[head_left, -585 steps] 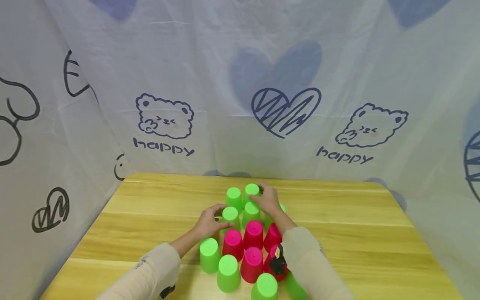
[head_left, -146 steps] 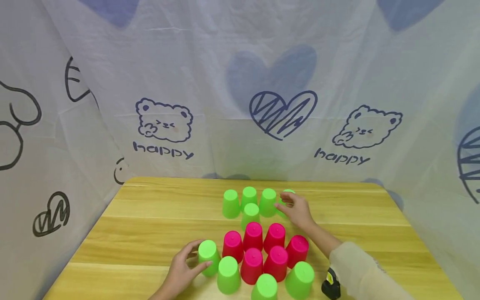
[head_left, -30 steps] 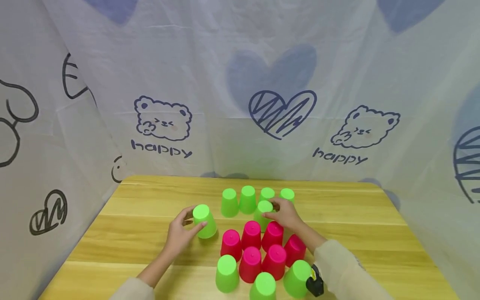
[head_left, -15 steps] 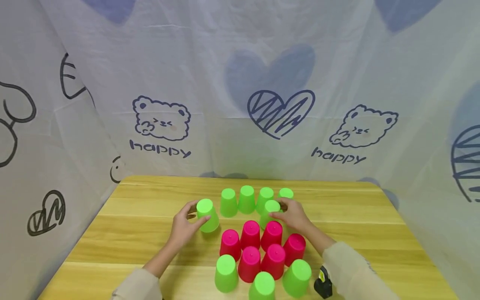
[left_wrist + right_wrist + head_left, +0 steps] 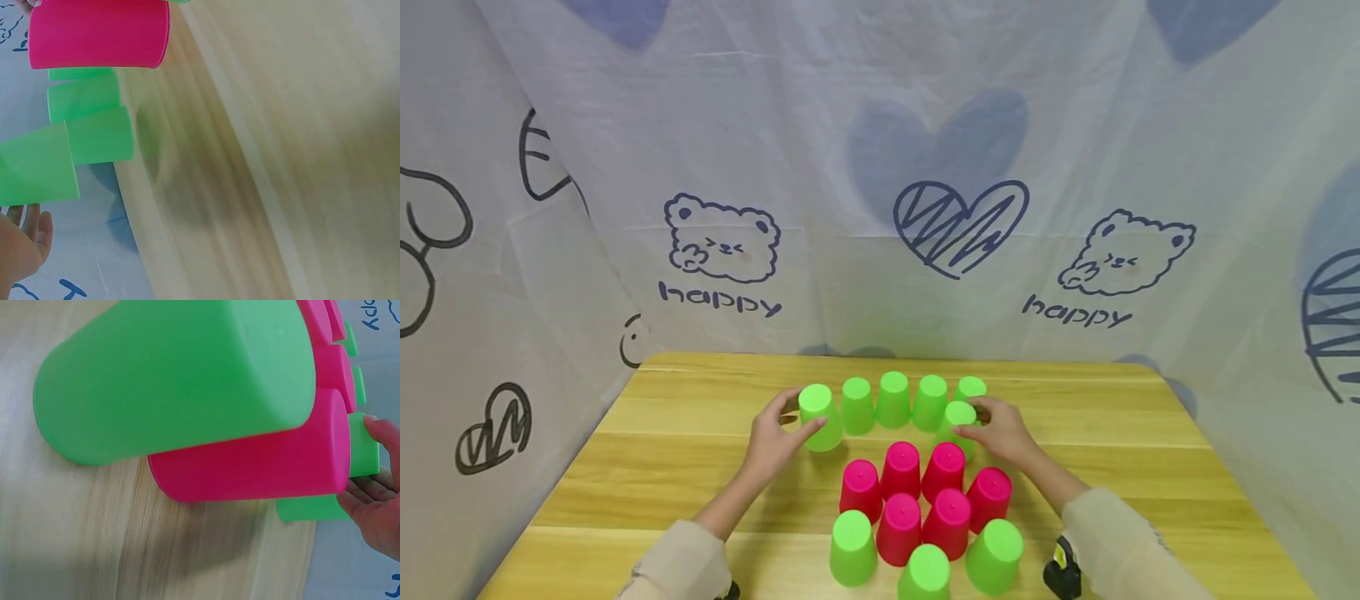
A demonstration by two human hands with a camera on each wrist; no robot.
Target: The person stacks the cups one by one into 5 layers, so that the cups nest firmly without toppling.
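In the head view, my left hand (image 5: 775,437) grips an upside-down green plastic cup (image 5: 822,425), thumb in front and fingers behind. That cup is at the left end of a back row of upside-down green cups (image 5: 893,402). In the left wrist view, the rim of the held cup (image 5: 37,169) stands off from the tabletop. My right hand (image 5: 1006,435) holds another green cup (image 5: 955,432) in front of the row's right end. The right wrist view shows the thumb and fingers of the right hand (image 5: 378,503) round this cup (image 5: 364,447), partly hidden by a red cup.
Several upside-down red cups (image 5: 900,529) are clustered just in front of the right hand's cup. Three green cups (image 5: 852,548) stand nearer the front edge. The wooden table (image 5: 647,467) backs onto a printed white cloth (image 5: 850,275).
My left hand has carried its green cup from the front left to the back row's left end. The right hand, having left the back row's right-end cup, has moved another green cup rightwards.
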